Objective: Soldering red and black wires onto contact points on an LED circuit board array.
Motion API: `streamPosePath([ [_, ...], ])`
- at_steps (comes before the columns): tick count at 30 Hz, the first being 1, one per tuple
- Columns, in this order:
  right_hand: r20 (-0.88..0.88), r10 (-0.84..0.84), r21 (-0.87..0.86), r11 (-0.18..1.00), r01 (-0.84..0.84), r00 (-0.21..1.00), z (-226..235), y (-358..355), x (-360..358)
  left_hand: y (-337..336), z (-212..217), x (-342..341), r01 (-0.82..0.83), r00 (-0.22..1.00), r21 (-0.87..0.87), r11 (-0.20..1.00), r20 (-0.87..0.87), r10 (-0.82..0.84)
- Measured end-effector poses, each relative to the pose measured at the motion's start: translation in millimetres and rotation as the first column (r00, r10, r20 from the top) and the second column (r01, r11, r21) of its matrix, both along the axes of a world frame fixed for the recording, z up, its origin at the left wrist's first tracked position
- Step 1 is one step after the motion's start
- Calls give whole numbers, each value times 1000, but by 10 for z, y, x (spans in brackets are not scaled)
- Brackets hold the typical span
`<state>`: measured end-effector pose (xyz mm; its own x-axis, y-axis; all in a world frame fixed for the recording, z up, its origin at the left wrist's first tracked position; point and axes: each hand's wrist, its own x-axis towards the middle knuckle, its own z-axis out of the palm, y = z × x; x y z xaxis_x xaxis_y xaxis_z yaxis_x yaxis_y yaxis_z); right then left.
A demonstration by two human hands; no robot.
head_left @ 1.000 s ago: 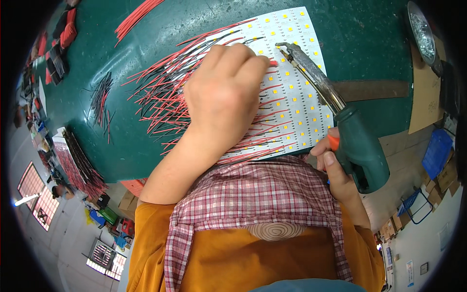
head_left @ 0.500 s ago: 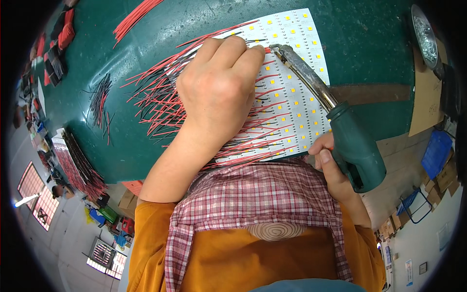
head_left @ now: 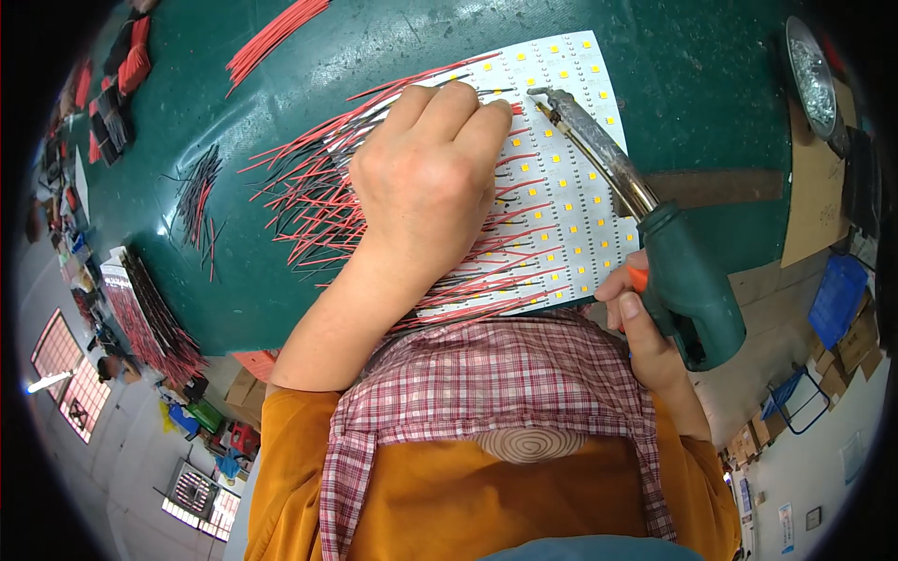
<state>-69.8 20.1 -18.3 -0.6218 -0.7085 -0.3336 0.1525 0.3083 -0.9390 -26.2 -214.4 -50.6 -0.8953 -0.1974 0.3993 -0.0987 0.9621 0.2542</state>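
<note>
My left hand is closed in a pinch over the white LED board, with short red wire ends poking out at its fingertips. My right hand grips the green handle of a soldering iron near the board's right edge. The iron's dark tip lies over the board, just beyond the red ends and slightly apart from them. Rows of yellow LEDs cover the board. Many red and black wires run leftward from it, partly hidden under my left hand.
On the green table lie a loose pile of wires, a red wire bundle and another wired board at the left edge. A round metal dish sits at the far right beside cardboard.
My left hand has shifted slightly toward me and to the right, and the board has moved a little. The iron's tip now stands farther from the red wire ends.
</note>
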Motion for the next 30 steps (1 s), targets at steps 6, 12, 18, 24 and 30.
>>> streamPosePath([
  [6, 78, -105, 51, 994, 101, 991, 63, -65, -60, -144, 44, -59, -1, 993, 149, 989, -120, 19],
  [12, 151, -139, 57, 990, 131, 979, 45, -148, -109, -166, -28, -114, -38, 999, 116, 993, -21, 41],
  [18, 89, -121, 68, 991, 116, 989, 51, -184, -130, -165, -56, -127, -35, 998, 105, 994, -57, 41],
  [24, 118, -97, 78, 993, 88, 988, 65, -165, -133, -152, -49, -120, -28, 999, 98, 995, -37, 31],
  [30, 108, -79, 84, 994, 71, 991, 40, -120, -110, -149, -54, -122, -9, 999, 46, 999, -35, 11],
])
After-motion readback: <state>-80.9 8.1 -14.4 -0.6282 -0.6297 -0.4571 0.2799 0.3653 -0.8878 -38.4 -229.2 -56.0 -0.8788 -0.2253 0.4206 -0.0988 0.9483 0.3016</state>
